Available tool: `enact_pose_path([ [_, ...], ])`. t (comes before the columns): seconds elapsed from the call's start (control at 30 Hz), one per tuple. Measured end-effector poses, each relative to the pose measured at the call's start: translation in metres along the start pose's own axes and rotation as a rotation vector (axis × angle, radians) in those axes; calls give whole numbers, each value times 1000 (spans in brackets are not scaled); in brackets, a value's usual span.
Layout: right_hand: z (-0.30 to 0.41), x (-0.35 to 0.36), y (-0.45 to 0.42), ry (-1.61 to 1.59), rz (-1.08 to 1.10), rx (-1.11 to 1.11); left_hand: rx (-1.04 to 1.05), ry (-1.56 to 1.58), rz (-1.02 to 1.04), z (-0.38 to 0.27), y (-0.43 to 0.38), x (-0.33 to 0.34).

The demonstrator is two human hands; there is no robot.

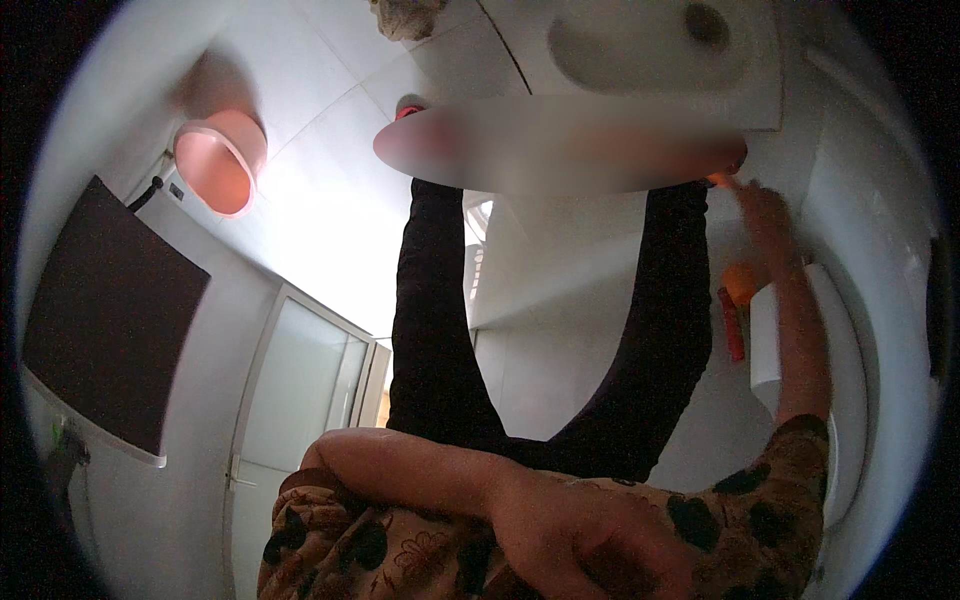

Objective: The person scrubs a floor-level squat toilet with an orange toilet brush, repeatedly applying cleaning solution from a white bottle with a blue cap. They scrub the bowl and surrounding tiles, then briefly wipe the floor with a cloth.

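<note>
My right hand (765,214) reaches down past the black trousers (679,315) on the right. Its fingers close on a small orange object (721,179), mostly hidden by a blurred patch, so its kind is unclear. My left forearm crosses in front of the patterned brown shirt (420,551). My left hand (592,529) is close to the camera at the bottom, near the shirt, with its fingers dim and curled. A blurred oval covers the feet and the floor between them; a bit of red footwear (409,112) shows at its left edge.
A pink bucket (259,146) stands at the upper left. A squat toilet (637,52) is set in the tiled floor at the upper right. An orange rounded item (739,283) and a red stick-like item (730,326) lie beside a white fixture (844,360). A frosted-glass door (307,375) is at left.
</note>
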State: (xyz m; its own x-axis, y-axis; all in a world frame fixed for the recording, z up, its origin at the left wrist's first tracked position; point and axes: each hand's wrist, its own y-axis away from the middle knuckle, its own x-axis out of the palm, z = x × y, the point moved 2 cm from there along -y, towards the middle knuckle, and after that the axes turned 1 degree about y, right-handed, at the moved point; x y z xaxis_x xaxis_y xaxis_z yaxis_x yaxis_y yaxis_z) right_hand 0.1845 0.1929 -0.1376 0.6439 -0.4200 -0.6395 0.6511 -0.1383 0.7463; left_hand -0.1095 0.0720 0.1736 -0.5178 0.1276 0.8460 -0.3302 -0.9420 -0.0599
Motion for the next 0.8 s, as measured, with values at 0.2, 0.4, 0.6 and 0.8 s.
enact_pose_path([
  [0.2, -75, 7, 27, 159, 180, 250, 236, 222, -63, 9, -23, 15],
  [0.4, 30, 3, 18, 167, 210, 132, 93, 41, 14, 6, -16, 5],
  [0.6, -126, 38, 12, 304, -57, 266, 245, 8, 259, 16, -21, -19],
  [0.8, -117, -18, 10, 349, 19, 338, 104, 172, 88, 8, -30, 5],
])
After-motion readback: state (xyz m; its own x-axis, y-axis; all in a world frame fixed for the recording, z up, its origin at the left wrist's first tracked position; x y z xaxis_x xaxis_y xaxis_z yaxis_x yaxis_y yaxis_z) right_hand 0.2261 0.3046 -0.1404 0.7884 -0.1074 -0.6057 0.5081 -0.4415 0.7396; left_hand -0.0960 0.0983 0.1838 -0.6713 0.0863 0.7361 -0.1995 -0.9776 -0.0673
